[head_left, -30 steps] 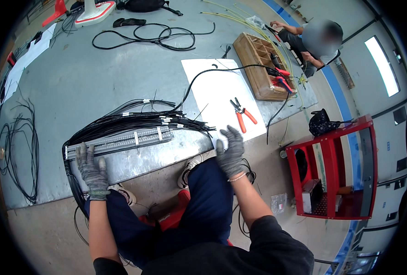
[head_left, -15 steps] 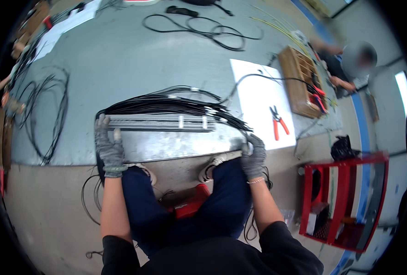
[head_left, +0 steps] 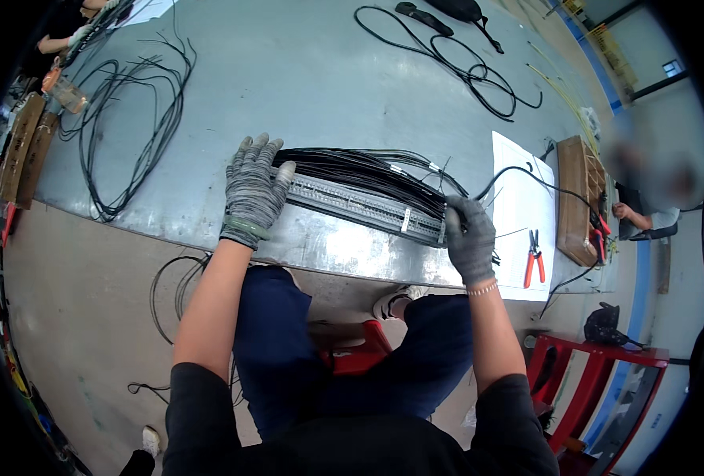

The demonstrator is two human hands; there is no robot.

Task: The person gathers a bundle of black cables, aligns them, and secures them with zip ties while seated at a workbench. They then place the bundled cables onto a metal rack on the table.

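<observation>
A long grey terminal strip [head_left: 352, 207] lies near the table's front edge, slanting down to the right. Along its far side runs a bundle of black wires [head_left: 352, 168] with white tags. My left hand [head_left: 250, 194], in a grey knit glove, rests against the strip's left end, fingers stretched out and thumb beside the wires. At the other end, my gloved right hand [head_left: 473, 242] has its fingers curled round the strip's end and the wire ends; the fingertips are partly hidden. Red-handled wire strippers [head_left: 534, 260] lie on white paper [head_left: 519, 174] to the right.
A wooden box [head_left: 578, 202] with tools stands on the right, with a black cable running to it. Loose black cables [head_left: 134, 143] lie coiled at left and another cable [head_left: 471, 71] at the back. A red rack [head_left: 598, 381] stands lower right. Other people work at both sides.
The view has shifted, so the table appears turned. The strip has tilted toward me, its terminals now showing more. My right hand has closed in on the strip's right end; my left fingers have straightened.
</observation>
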